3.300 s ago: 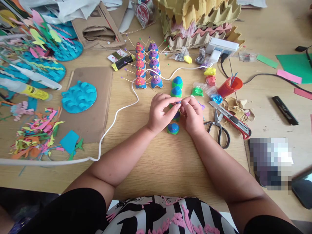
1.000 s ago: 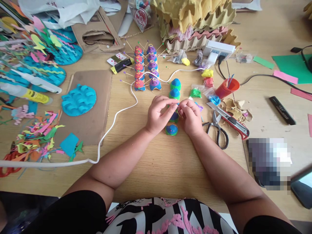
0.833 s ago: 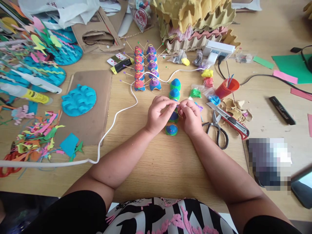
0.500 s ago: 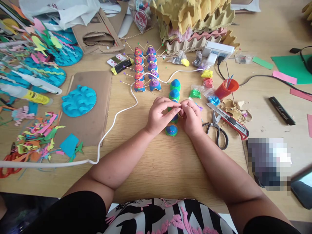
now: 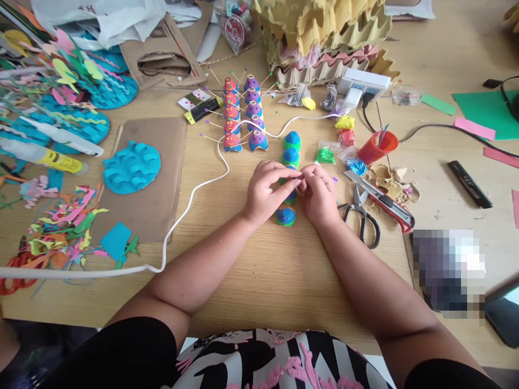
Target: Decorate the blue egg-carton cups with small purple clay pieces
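Note:
My left hand (image 5: pixel 267 192) and my right hand (image 5: pixel 319 194) meet fingertip to fingertip above a row of blue-and-green egg-carton cups. Both are pinched closed, and whatever lies between the fingertips is too small to make out. The nearest blue-and-green cup (image 5: pixel 285 216) stands just below the hands, with small pinkish dots on it. Another blue-topped cup (image 5: pixel 291 140) is at the far end of the row; the middle ones are partly hidden by my fingers. Behind to the left stand finished-looking red cups (image 5: pixel 231 141) and purple cups (image 5: pixel 258 139) with pins stuck in them.
Scissors (image 5: pixel 360 216), a box cutter (image 5: pixel 381 200) and an orange-red cup (image 5: pixel 378 147) lie right of my hands. A white cable (image 5: pixel 194 189) crosses the left side. Cardboard (image 5: pixel 150 216) holds a blue disc (image 5: pixel 132 168). Egg trays (image 5: pixel 324 32) are stacked at the back.
Almost nothing differs. My hands keep their fingertips together in the same place, with only a very slight shift of the right fingers.

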{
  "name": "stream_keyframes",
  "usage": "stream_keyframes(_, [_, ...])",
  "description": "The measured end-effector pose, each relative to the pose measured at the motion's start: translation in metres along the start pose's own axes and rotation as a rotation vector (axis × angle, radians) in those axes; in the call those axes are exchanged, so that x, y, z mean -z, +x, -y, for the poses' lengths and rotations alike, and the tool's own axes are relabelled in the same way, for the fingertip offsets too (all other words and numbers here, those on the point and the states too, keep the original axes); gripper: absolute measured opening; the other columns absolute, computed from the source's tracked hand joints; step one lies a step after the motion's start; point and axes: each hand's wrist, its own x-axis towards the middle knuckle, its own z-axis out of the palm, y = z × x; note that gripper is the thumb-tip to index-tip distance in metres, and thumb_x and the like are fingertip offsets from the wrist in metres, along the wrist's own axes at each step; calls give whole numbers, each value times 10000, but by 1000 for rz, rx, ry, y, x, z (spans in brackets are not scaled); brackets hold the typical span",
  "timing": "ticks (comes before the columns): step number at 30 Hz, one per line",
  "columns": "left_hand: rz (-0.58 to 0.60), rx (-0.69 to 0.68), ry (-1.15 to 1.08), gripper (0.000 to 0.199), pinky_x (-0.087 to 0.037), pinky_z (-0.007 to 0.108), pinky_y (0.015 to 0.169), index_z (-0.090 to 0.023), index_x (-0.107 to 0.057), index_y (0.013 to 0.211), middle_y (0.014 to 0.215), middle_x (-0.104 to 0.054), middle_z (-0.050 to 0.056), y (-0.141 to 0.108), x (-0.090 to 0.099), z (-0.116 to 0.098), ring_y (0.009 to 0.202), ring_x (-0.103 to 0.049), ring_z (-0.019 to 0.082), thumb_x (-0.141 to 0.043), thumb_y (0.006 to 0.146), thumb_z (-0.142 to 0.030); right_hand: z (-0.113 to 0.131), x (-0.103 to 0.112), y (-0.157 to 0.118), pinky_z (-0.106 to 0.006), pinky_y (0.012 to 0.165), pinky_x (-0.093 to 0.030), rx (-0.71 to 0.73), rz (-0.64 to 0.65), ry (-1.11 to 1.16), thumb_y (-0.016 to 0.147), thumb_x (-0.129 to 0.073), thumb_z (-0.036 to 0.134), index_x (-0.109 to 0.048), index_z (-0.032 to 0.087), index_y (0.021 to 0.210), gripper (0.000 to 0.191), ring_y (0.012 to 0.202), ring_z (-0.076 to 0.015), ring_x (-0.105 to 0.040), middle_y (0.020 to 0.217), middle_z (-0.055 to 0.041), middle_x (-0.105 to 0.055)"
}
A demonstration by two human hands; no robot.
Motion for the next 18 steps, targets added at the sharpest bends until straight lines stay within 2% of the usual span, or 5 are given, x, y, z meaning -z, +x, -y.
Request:
stream_keyframes(7, [-23,26,21,190,-602,335,975,-268,-874,1091,1002,-829,12,0,-1,1,1006,-764,168,-781,1082,-433,1,-2,-1,-286,644,-352,13,18,9,776,-929,750,-630,236,725,596,653,-123,-415,640,52,-478])
stream_keyframes(11, [-34,43,-19,206,-599,326,977,-274,-879,1092,994,-829,8,1,-1,0,998,-760,161,-787,1076,-458,2,-2,-1,-274,632,-344,5,30,5,754,-955,746,-631,235,741,606,646,-112,-399,649,61,-477])
stream_keyframes(18, [-13,157,-75,272,-612,361,1028,-263,-885,1096,1053,-841,38,1,1,-1,1059,-781,183,-746,1097,-497,0,1,-1,-293,643,-339,12,33,-7,791,-930,738,-647,237,747,577,641,-118,-398,647,55,-491])
